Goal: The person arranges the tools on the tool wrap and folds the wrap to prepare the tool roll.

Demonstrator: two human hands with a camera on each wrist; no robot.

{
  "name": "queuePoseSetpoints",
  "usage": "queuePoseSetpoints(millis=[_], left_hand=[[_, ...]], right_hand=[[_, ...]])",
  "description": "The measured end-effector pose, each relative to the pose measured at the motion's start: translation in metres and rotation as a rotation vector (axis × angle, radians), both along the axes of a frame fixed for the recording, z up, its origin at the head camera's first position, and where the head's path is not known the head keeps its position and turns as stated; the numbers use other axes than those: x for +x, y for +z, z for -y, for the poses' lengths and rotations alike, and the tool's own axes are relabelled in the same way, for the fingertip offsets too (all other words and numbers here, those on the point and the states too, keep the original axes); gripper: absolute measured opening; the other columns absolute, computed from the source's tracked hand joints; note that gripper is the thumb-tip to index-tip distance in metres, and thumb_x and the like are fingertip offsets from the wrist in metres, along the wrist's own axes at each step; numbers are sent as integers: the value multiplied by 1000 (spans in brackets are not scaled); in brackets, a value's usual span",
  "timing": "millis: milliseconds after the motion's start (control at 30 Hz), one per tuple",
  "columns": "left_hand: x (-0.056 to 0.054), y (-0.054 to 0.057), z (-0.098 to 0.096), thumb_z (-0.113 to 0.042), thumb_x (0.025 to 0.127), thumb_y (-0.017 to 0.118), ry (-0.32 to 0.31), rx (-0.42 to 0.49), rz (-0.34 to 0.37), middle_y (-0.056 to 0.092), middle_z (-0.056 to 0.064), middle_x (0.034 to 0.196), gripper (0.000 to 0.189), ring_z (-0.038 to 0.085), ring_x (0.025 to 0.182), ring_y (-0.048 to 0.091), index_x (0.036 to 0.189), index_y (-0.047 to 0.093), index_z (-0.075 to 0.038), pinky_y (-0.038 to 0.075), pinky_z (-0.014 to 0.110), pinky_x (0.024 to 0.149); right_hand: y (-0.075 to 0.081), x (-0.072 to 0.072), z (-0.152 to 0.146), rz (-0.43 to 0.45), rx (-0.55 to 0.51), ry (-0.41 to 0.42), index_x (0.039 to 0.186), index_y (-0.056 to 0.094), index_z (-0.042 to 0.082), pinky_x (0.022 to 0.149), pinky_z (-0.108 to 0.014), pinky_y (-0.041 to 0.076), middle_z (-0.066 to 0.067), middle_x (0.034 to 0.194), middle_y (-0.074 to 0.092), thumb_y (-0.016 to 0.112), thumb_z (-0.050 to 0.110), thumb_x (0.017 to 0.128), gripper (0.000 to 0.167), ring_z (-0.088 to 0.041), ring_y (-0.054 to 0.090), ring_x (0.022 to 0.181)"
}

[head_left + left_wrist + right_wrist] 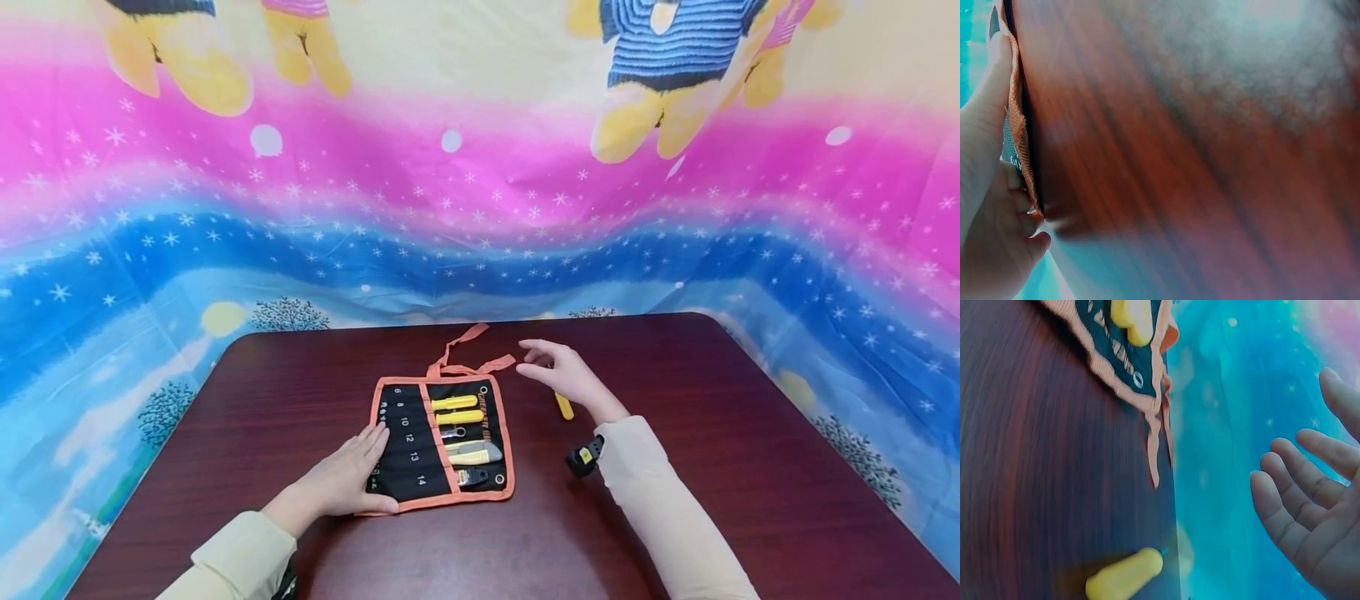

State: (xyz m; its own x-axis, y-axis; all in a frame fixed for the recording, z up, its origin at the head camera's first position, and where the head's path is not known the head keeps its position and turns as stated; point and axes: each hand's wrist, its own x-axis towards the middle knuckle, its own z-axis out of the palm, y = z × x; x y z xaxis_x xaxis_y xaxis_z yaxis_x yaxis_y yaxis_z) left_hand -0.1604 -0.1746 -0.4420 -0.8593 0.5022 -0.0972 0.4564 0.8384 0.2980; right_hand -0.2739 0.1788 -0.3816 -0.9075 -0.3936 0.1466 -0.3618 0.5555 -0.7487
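A black tool pouch with orange trim lies spread on the table. My left hand rests flat over its left edge, thumb by the near corner. Tucked in the pouch's right side are two yellow handles, a small metal ring end, a pale yellow utility knife and a black-ended tool. Right of the pouch, my right hand hovers with fingers spread and loosely bent, holding nothing. Beneath it a yellow-handled tool lies on the wood, partly hidden by the hand in the head view.
Orange tie straps trail from the pouch's far edge. The dark reddish-brown table has rounded far corners. Behind and beside it hangs a printed cloth. A black wrist device sits at the right cuff.
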Motion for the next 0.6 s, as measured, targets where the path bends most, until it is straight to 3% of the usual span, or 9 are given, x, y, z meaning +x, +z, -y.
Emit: queuePoseSetpoints(millis=[333, 600], left_hand=[[0, 0, 0, -71, 70, 58, 1, 5, 4, 23, 24, 146, 111, 37, 134, 20, 141, 26, 9, 23, 49, 104], [1, -1, 0, -70, 70, 58, 3, -4, 0, 22, 23, 146, 110, 36, 134, 19, 141, 26, 7, 23, 48, 105]], right_hand=[[-9, 1, -30, 27, -7, -72, 133, 48, 5, 74, -36, 50, -12, 107, 58, 65, 28, 87, 54, -26, 55, 92], [-24, 0, -44, 61, 58, -109, 133, 47, 2, 69, -33, 51, -15, 109, 57, 67, 28, 85, 58, -24, 55, 88]])
